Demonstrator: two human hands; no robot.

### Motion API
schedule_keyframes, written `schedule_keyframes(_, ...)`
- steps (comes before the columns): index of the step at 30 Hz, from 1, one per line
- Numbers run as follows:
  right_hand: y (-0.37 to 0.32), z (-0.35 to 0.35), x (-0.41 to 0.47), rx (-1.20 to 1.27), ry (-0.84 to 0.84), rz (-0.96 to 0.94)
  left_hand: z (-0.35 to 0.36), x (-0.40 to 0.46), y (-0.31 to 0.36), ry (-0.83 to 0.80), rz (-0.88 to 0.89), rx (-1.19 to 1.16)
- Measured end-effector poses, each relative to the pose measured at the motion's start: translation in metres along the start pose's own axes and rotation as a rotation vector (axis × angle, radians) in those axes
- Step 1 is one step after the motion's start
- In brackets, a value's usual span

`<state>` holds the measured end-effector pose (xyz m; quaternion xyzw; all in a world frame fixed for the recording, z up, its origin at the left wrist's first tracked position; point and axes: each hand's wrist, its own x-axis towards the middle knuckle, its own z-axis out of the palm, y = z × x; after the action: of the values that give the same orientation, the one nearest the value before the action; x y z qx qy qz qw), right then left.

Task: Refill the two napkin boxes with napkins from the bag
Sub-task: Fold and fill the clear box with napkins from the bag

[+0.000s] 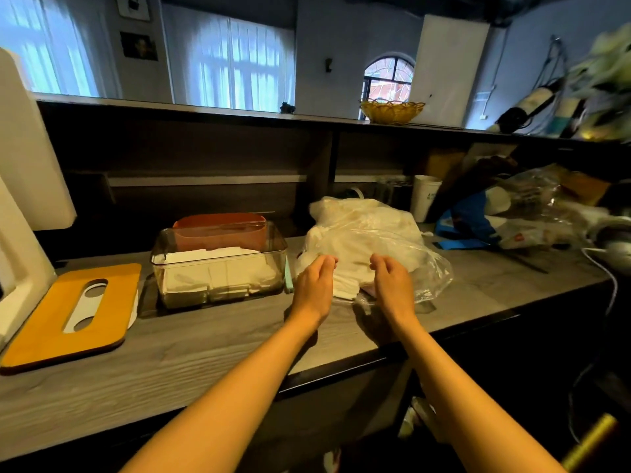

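Step in hand, by judgement: taking napkins from the bag (368, 233), which lies on the bench (170, 353) right of the clear box (218, 264). Left hand (314, 285) and right hand (392, 285) both at the near mouth of the bag, fingers curled on the white napkins (345, 285); cannot tell how firm each grip is. Clear box partly filled, lid (71, 315) off at far left. Orange box (222, 230) just behind, contents not visible. Next move probably calls for pulling a stack free of the plastic, then carrying it left to a box.
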<state>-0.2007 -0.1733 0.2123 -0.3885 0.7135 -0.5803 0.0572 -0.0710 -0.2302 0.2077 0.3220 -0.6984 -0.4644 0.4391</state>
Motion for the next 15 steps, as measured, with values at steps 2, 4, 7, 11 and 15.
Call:
schedule_keyframes(2,0.003,0.001,0.010,-0.089,-0.101,-0.020,0.003,0.010,-0.001,-0.038,0.008,0.102)
schedule_keyframes(4,0.004,0.006,0.021,-0.125,-0.218,-0.051,0.005,0.022,-0.007,-0.060,0.001,0.124)
schedule_keyframes(7,0.012,0.014,0.031,-0.184,-0.406,-0.116,0.008,0.032,-0.017,0.005,-0.057,0.006)
schedule_keyframes(11,0.030,0.024,0.039,-0.577,-0.554,-0.289,0.006,0.039,-0.025,0.114,-0.134,-0.149)
schedule_keyframes(15,0.034,0.027,0.043,-0.691,-0.506,-0.328,0.006,0.038,-0.027,0.112,-0.081,-0.111)
